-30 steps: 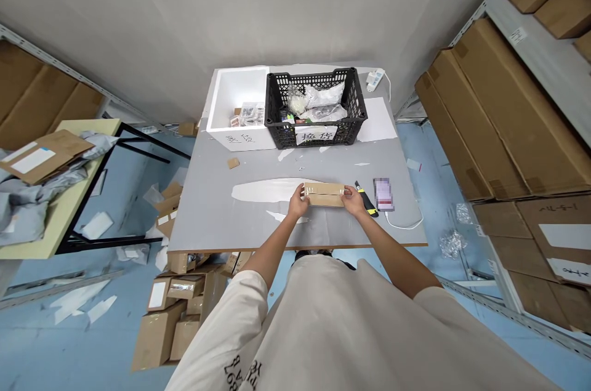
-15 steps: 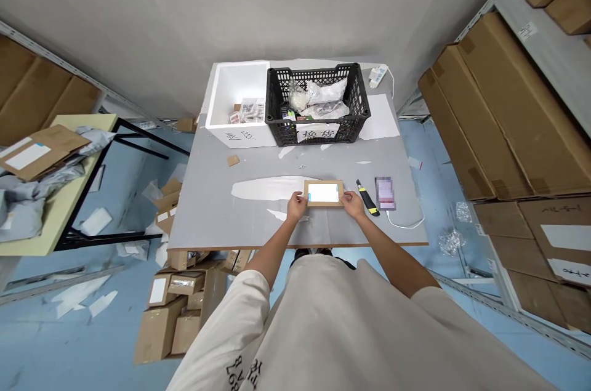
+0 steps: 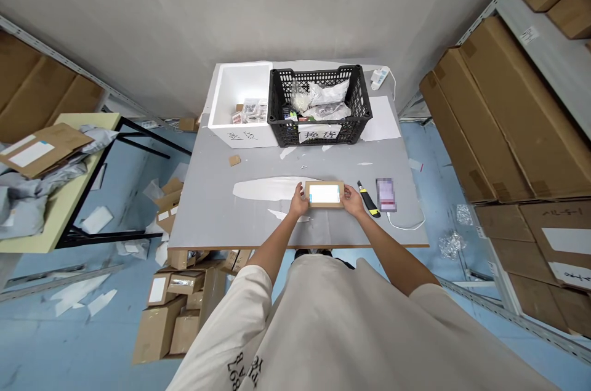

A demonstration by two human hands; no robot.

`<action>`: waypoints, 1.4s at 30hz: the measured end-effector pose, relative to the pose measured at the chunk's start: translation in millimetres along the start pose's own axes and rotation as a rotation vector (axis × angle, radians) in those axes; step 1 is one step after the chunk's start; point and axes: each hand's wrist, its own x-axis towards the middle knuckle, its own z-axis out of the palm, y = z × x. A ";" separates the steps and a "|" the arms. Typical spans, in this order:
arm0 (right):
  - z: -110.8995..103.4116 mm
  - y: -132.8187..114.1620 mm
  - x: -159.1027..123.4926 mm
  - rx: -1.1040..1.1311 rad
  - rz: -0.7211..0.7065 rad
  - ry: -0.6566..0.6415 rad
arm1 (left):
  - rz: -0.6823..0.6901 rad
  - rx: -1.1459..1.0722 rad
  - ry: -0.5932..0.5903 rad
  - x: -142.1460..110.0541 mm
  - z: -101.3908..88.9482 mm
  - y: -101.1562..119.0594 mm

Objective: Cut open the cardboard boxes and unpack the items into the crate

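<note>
A small flat cardboard box (image 3: pixel 324 186) with a white label facing up lies on the grey table in front of me. At its left edge is my left hand (image 3: pixel 299 201), fingers raised and apart, the thumb side against or very close to the cardboard. My right hand (image 3: pixel 353 201) grips the box's right edge between thumb and fingers. Just right of that hand lies a black and yellow utility knife (image 3: pixel 369 200). Beyond it, a phone (image 3: pixel 386 194) with its screen lit is plugged into a white cable.
At the table's back stand a white foam box (image 3: pixel 249 137) and a black plastic crate (image 3: pixel 318 122), both holding bagged items. A cardboard scrap (image 3: pixel 234 160) lies nearer. Parcels cover a side table (image 3: pixel 105 122) at left; large cartons (image 3: pixel 521 108) fill the right shelf.
My left hand's fingers have loosened from the box's left edge and lifted apart. My right hand keeps its hold, and the box stays in about the same place.
</note>
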 end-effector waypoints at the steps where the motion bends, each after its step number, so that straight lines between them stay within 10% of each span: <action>1: 0.3 -3.4 0.4 0.019 0.007 -0.008 | 0.008 -0.017 -0.024 1.1 0.2 3.1; 9: -9.5 -29.4 1.0 -0.016 0.017 0.102 | 0.051 -0.004 0.145 -0.4 -4.0 41.9; 23: -6.1 -11.8 5.0 -0.167 0.106 0.073 | 0.021 0.236 0.100 -8.1 -5.6 31.1; 28: -8.5 -12.4 3.3 -0.186 0.085 0.065 | 0.223 0.481 0.165 -18.6 -8.9 46.1; 35: -8.6 -17.4 -0.1 -0.182 -0.003 0.069 | 0.657 0.702 -0.256 -34.6 7.1 75.1; 42: 1.0 -37.8 -4.5 -0.049 -0.056 0.071 | 0.553 0.706 -0.267 -36.6 19.1 87.8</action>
